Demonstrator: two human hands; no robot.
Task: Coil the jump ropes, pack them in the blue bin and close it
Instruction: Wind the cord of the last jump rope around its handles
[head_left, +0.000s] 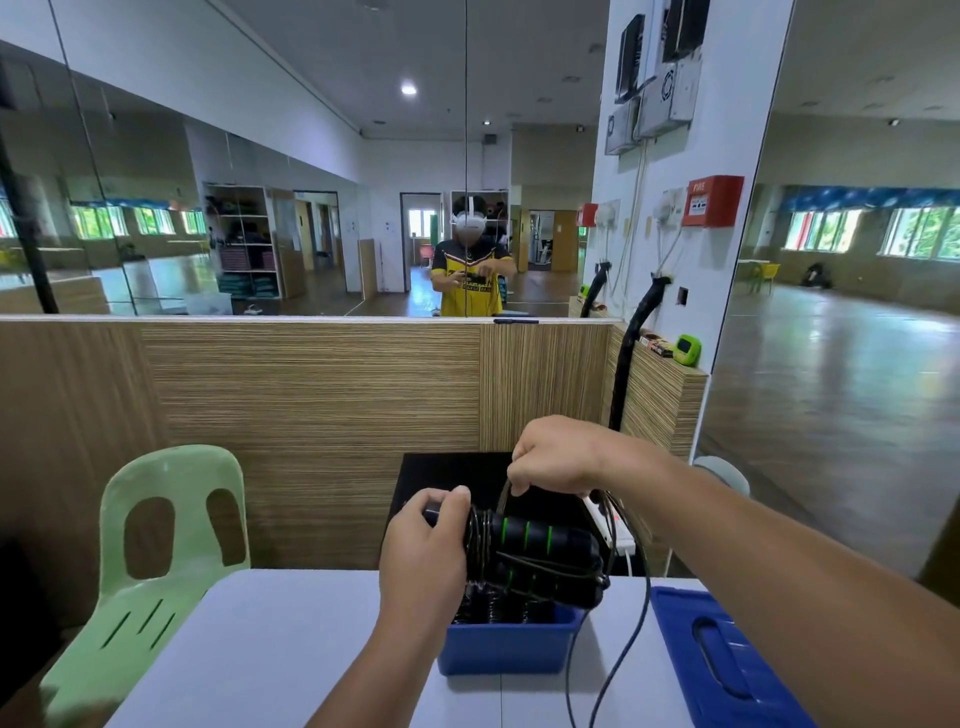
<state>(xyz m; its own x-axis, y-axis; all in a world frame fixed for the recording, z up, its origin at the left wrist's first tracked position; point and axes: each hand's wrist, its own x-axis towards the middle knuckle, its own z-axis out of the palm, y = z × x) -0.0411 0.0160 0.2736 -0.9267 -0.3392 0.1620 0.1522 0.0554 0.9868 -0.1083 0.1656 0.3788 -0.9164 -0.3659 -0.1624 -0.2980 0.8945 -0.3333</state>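
1. A pale green plastic chair (171, 561) is seen at the left edge of the white counter (291, 649), backed by a wood-grain partition (311, 395).
2. The left hand (423, 556) is held above the counter's far edge. Its fingers (441, 512) are curled round the left end of a pair of black handles (540, 540) banded in green, with the thumb laid on top.
3. The handles are held roughly level and side by side over the blue bin (506, 649). Several turns of black rope (480, 540) are wound tightly around them just beside the left hand.
4. The right hand (556, 457) is raised above and behind the handles. A strand of the rope is pinched between its curled fingers and thumb.
5. The blue bin is set on the counter near its far edge, open at the top. Coiled ropes (498, 610) are packed inside it, directly under the held handles.
6. The loose end of the rope is draped down past the bin's right side and across the counter towards its near edge.
7. The blue lid (722, 660) is laid flat at the counter's right edge, apart from the bin, with its handle slot facing up.
8. Above the partition, the person is reflected in a wall mirror (311, 208).
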